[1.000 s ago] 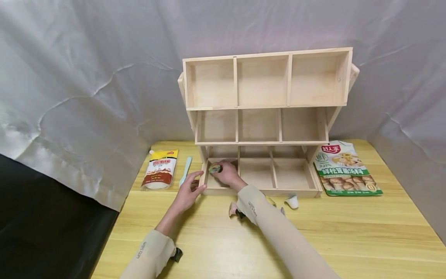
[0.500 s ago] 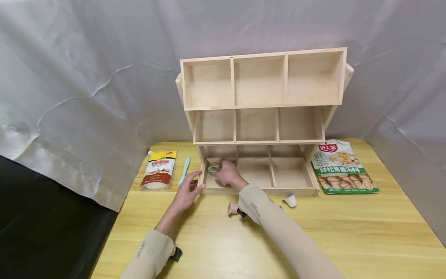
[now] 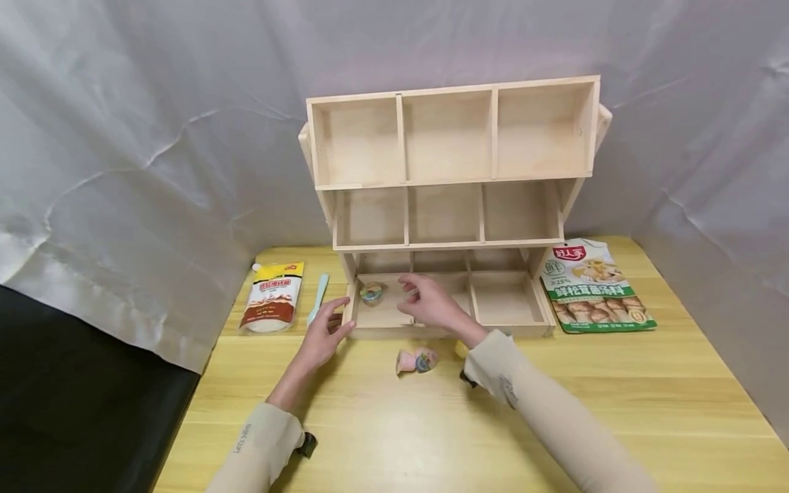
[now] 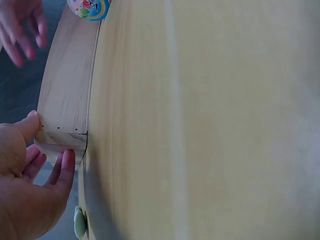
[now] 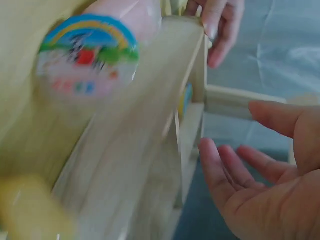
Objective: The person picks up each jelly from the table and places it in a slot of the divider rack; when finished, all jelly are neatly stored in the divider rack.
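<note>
A tiered wooden box (image 3: 453,333) stands on the table with its trays fanned out. My left hand (image 3: 322,335) grips the front left corner of the lowest tray; in the left wrist view, thumb and fingers sit on either side of that corner. A small jelly cup (image 3: 370,293) with a colourful lid lies in the lowest tray's left compartment. My right hand (image 3: 431,301) hovers over the divider beside it, fingers spread and holding nothing. In front of the box lie a pink jelly cup (image 3: 405,362), one with a printed lid (image 5: 87,57), and a yellow one (image 3: 461,349) partly behind the sleeve.
Left of the box are a yellow, white and red pouch (image 3: 271,299) and a pale green spoon (image 3: 318,296). A green and white soup-base packet (image 3: 598,287) lies at the right. Grey sheeting (image 3: 185,103) hangs behind the table (image 3: 555,383).
My right hand has let go of the jelly cup in the left compartment and moved to the right. My left hand has stayed at the tray's corner.
</note>
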